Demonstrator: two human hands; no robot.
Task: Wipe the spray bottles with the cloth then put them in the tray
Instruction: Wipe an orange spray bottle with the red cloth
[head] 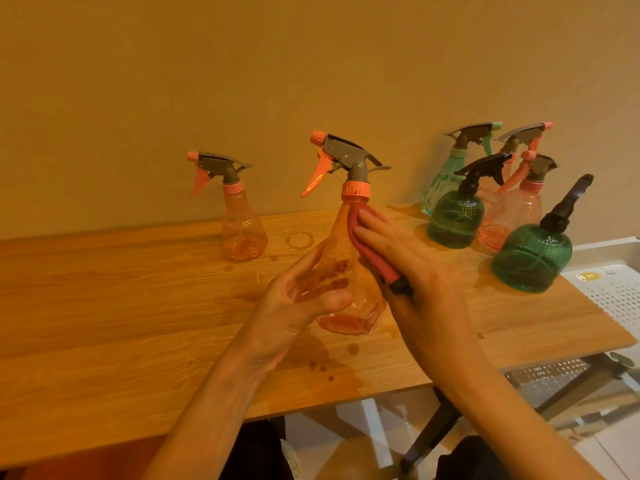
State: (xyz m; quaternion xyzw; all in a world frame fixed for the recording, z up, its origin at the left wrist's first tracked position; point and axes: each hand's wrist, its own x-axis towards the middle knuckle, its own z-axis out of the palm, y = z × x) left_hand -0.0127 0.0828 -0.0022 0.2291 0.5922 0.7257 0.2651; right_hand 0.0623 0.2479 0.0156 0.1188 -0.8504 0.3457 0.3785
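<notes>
A wood table (104, 306) is set vs. a plain wall. Six bottles (453, 216) crowd the right (tray (616, 292) beside). Held bottle (349, 271) is gripped by left hand (304, 296); cloth (367, 247) is pressed on w/ right hand (408, 258), fingers flat.

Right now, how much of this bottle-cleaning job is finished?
Nothing looks finished: the part of the white perforated plastic tray in view holds no bottles. In hand: the left hand grips a clear orange plastic spray bottle while the right hand presses a red cloth against it. Left: that bottle plus six more standing on the wooden table, one orange bottle apart, five clustered by the wall.
</notes>
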